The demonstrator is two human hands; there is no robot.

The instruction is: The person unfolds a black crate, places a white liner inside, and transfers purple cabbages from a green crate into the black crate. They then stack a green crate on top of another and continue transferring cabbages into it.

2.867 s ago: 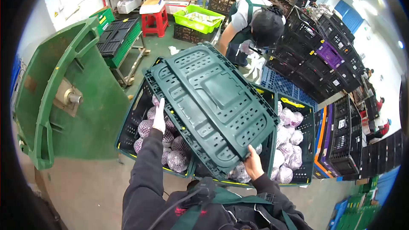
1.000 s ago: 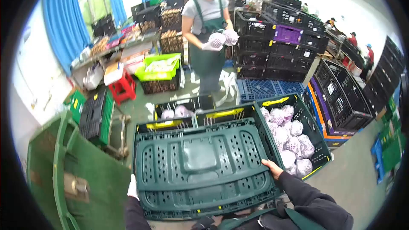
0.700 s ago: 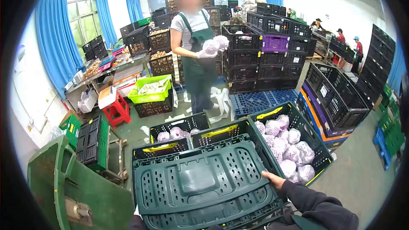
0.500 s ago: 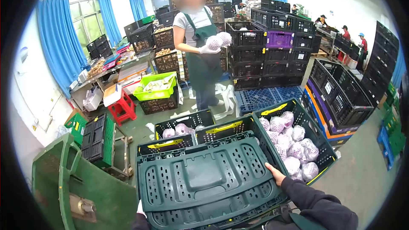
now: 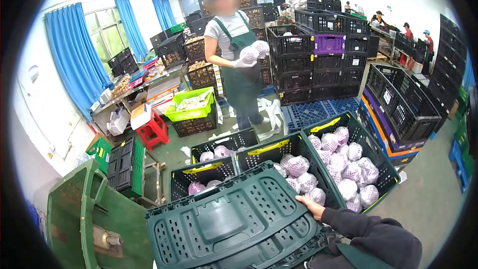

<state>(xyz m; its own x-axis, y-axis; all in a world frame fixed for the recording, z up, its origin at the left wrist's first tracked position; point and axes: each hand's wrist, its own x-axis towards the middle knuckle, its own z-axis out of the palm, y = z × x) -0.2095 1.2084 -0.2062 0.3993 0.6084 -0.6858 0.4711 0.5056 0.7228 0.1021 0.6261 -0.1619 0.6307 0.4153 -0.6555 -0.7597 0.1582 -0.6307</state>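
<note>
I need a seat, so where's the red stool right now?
The red stool stands left of centre on the floor, beside the lime-green crate and under the cluttered table.

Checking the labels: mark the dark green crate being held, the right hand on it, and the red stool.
dark green crate (image 5: 234, 224), head view, on its perforated underside.
right hand (image 5: 311, 206), head view, back of the hand at the crate's edge.
red stool (image 5: 153, 132), head view, on its seat.

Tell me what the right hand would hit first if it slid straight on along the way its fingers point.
The right hand grips the edge of the dark green crate, fingers pointing up-left. Going straight on, it would probably meet the net-wrapped fruit in the open crate just beyond, though depth is hard to judge.
</note>
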